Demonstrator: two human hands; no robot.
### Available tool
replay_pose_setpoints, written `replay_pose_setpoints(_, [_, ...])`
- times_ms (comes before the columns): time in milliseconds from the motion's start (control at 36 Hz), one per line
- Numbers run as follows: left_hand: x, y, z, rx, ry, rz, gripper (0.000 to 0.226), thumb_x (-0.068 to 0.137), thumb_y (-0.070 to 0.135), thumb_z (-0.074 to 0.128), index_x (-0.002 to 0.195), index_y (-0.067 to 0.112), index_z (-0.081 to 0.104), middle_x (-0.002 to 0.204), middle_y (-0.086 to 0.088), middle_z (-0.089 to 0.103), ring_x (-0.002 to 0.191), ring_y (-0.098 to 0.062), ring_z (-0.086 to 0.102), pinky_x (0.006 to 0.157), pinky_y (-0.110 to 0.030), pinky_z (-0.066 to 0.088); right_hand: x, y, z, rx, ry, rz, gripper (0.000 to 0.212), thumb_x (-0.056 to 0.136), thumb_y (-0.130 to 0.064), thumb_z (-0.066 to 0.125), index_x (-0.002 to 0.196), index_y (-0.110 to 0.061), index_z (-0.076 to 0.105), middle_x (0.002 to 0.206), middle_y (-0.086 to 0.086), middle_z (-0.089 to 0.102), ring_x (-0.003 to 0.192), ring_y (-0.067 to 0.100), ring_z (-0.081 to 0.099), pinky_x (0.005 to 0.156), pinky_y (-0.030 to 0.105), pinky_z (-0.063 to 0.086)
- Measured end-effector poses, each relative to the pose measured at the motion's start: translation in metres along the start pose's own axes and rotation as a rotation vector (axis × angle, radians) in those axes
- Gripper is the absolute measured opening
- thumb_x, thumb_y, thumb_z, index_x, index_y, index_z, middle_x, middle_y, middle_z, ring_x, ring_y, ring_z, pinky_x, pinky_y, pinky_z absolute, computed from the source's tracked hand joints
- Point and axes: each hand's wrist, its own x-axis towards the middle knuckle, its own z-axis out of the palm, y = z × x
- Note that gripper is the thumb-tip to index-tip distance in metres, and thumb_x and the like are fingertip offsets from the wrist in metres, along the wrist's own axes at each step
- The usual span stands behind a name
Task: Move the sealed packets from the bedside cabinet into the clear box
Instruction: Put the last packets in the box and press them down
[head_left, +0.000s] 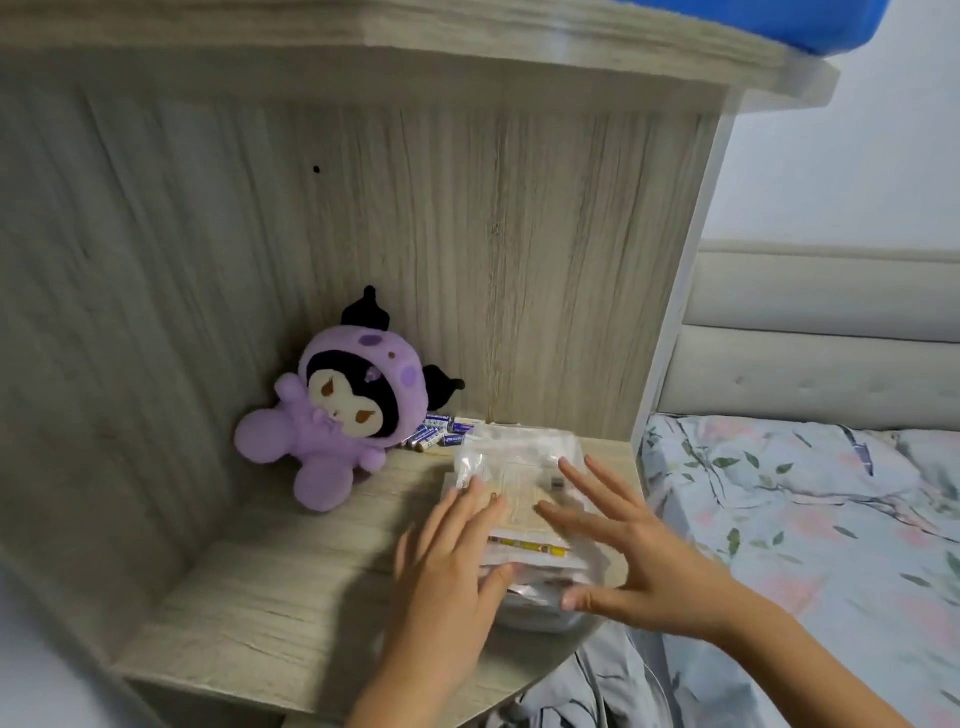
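A: Two bare hands reach over the stack of clear sealed plastic packets on the pale wood-grain bedside cabinet shelf.

B: Each grip?

A: Left hand lies flat, fingers straight on the stack; right hand is spread wide beside it, clamping nothing.

B: Nearby?

A: Purple plush doll, small blue batteries behind

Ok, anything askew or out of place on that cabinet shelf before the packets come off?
The packets sit in an uneven, slumping pile, lower ones jutting out. Loose batteries lie scattered behind the plush toy, which leans tilted in the corner. No clear box is in view.
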Motion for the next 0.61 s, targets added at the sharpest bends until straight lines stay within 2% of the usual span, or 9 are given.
replay_pose_setpoints(83, [0.008,-0.002,-0.004,-0.049,-0.111,-0.032,0.058,0.086,0.047,0.06,0.139,0.044,0.035,0.147,0.031,-0.003,0.14,0.009,-0.009,0.116,-0.034,0.016,-0.005,0.0,0.011,-0.017,0.044,-0.018,0.073,0.083,-0.069,0.048,0.145,-0.04,0.022,0.157,-0.02,-0.006,0.144,0.005,-0.018,0.116,0.025,0.001])
replay_pose_setpoints(167, [0.013,-0.002,-0.01,-0.213,-0.158,-0.052,0.061,0.08,0.044,0.068,0.135,0.039,0.042,0.148,0.028,0.005,0.139,0.008,0.002,0.115,-0.032,0.027,-0.003,-0.001,0.01,0.052,0.017,-0.027,0.074,0.085,-0.061,0.055,0.146,-0.034,0.024,0.156,-0.021,0.007,0.145,0.001,-0.01,0.118,0.025,0.001])
replay_pose_setpoints(194, [0.014,-0.003,-0.013,-0.269,-0.177,-0.062,0.062,0.077,0.043,0.071,0.133,0.04,0.043,0.147,0.028,0.007,0.138,0.009,0.006,0.114,-0.026,0.029,-0.001,-0.002,0.008,0.101,-0.018,-0.024,0.075,0.085,-0.058,0.058,0.147,-0.033,0.025,0.156,-0.021,0.011,0.145,-0.001,-0.005,0.12,0.027,0.003])
replay_pose_setpoints(250, [0.016,-0.006,-0.021,-0.345,-0.252,-0.077,0.069,0.071,0.045,0.075,0.13,0.049,0.04,0.148,0.03,0.007,0.137,0.011,0.013,0.11,-0.011,0.024,0.0,-0.002,0.0,0.2,-0.082,-0.016,0.076,0.084,-0.054,0.061,0.147,-0.031,0.026,0.155,-0.019,0.017,0.145,-0.003,0.002,0.121,0.029,0.008])
replay_pose_setpoints(306, [0.016,-0.009,-0.031,-0.399,-0.342,-0.069,0.074,0.065,0.059,0.069,0.129,0.057,0.032,0.15,0.034,0.003,0.135,0.019,0.012,0.111,-0.009,0.021,0.0,0.0,-0.006,0.228,-0.12,-0.009,0.071,0.087,-0.054,0.056,0.147,-0.032,0.026,0.155,-0.02,0.017,0.144,-0.004,0.004,0.121,0.029,0.009])
replay_pose_setpoints(361, [0.013,-0.014,-0.035,-0.402,-0.395,-0.059,0.069,0.072,0.066,0.056,0.132,0.057,0.024,0.149,0.036,-0.004,0.131,0.027,0.003,0.109,-0.003,0.014,0.001,0.002,-0.005,0.186,-0.139,-0.011,0.061,0.093,-0.053,0.044,0.147,-0.034,0.022,0.156,-0.021,0.013,0.144,-0.005,0.0,0.121,0.029,0.007])
replay_pose_setpoints(444, [0.006,-0.016,-0.034,-0.333,-0.413,-0.086,0.057,0.095,0.039,0.048,0.137,0.053,0.013,0.15,0.026,-0.024,0.136,0.015,-0.005,0.111,-0.008,0.007,0.001,0.002,0.008,0.072,-0.148,-0.058,0.051,0.097,-0.052,0.023,0.146,-0.041,0.015,0.158,-0.016,0.004,0.145,-0.001,-0.009,0.121,0.028,0.0])
replay_pose_setpoints(500, [0.002,-0.015,-0.032,-0.32,-0.411,-0.132,0.058,0.098,0.035,0.043,0.139,0.053,0.005,0.147,0.021,-0.035,0.137,0.008,-0.003,0.108,-0.009,0.009,0.001,0.003,0.013,0.04,-0.158,-0.069,0.049,0.097,-0.053,0.02,0.144,-0.048,0.012,0.158,-0.015,-0.001,0.144,0.001,-0.013,0.119,0.026,-0.004])
replay_pose_setpoints(611, [0.003,-0.007,-0.028,-0.449,-0.378,-0.182,0.053,0.098,0.029,0.043,0.138,0.044,0.011,0.149,0.017,-0.026,0.136,0.007,-0.009,0.091,0.012,0.01,0.008,0.007,0.01,0.065,-0.148,-0.081,0.051,0.097,-0.051,0.03,0.145,-0.046,0.016,0.159,-0.012,0.002,0.145,0.002,-0.01,0.121,0.028,0.0])
